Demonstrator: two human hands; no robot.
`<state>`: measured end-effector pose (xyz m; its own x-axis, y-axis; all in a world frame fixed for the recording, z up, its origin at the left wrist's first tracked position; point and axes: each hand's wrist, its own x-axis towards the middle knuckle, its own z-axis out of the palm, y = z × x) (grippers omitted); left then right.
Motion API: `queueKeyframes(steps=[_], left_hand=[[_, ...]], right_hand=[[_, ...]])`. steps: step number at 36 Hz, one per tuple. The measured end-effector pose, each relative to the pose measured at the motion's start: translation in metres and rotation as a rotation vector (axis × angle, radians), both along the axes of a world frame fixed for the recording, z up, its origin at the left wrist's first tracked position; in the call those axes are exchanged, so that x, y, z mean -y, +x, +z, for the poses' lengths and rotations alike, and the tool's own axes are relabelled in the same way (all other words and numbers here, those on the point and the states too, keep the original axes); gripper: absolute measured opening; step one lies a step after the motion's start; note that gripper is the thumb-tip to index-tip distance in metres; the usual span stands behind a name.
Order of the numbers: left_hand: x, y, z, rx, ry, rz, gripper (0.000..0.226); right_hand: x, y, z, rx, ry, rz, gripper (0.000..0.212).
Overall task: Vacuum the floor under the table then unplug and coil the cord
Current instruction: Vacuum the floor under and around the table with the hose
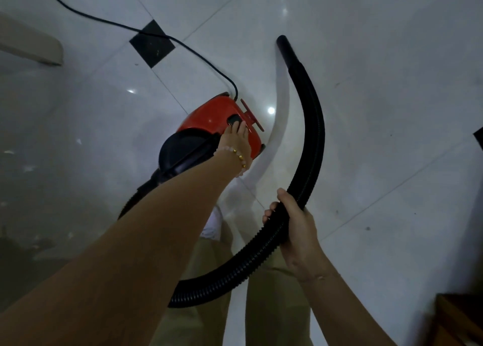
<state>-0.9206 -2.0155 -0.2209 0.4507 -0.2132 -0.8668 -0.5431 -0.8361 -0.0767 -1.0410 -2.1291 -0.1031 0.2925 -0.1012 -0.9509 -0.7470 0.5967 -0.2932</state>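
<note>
The red vacuum [206,115] sits on the white floor [392,84], just in front of the person's legs. The left hand [236,139] reaches down, its fingers fairly straight, and touches the black button [232,118] on top. The right hand [292,223] is curled tight around the black hose [312,126]. The cord [104,23] lies loose across the floor. A foot could catch on it, or a hard tug on the hose could yank it.

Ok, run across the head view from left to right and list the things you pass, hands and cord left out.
Beige furniture edge → black floor tile → red vacuum cleaner → black hose nozzle → dark wooden corner at the lower right.
</note>
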Motion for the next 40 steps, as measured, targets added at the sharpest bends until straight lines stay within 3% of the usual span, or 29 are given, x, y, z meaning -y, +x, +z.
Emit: queueKeyframes(steps=[8,14,16,22,29,32,34,38,40], left_hand=[[0.001,0.0,0.002,-0.041,0.034,-0.017,0.086],[-0.002,0.033,0.015,-0.248,-0.004,0.184,0.073],[-0.009,0.037,0.019,-0.216,-0.098,0.258,0.066],[-0.031,0.001,0.097,-0.004,-0.664,0.917,0.041],[-0.07,-0.073,0.182,-0.368,-0.935,1.668,0.028],[-0.089,-0.105,0.228,-0.422,-1.014,1.752,0.041],[-0.098,-0.123,0.251,-0.392,-1.061,1.79,0.035],[-0.109,-0.143,0.266,-0.124,-1.014,1.707,0.046],[-0.117,-0.149,0.271,0.026,-0.985,1.781,0.044]], right_hand=[[0.003,0.006,0.001,0.02,0.009,-0.028,0.018],[-0.003,0.009,0.015,-0.008,0.005,-0.026,0.022],[-0.003,0.011,0.021,0.005,0.006,-0.029,0.019],[-0.012,0.018,0.045,0.053,0.021,0.095,0.008],[-0.041,0.035,0.089,0.225,-0.086,0.413,0.01],[-0.057,0.045,0.11,0.307,-0.124,0.608,0.022],[-0.073,0.05,0.125,0.361,-0.126,0.721,0.027],[-0.112,0.052,0.148,0.477,-0.109,0.959,0.022],[-0.134,0.053,0.158,0.522,-0.088,1.074,0.022]])
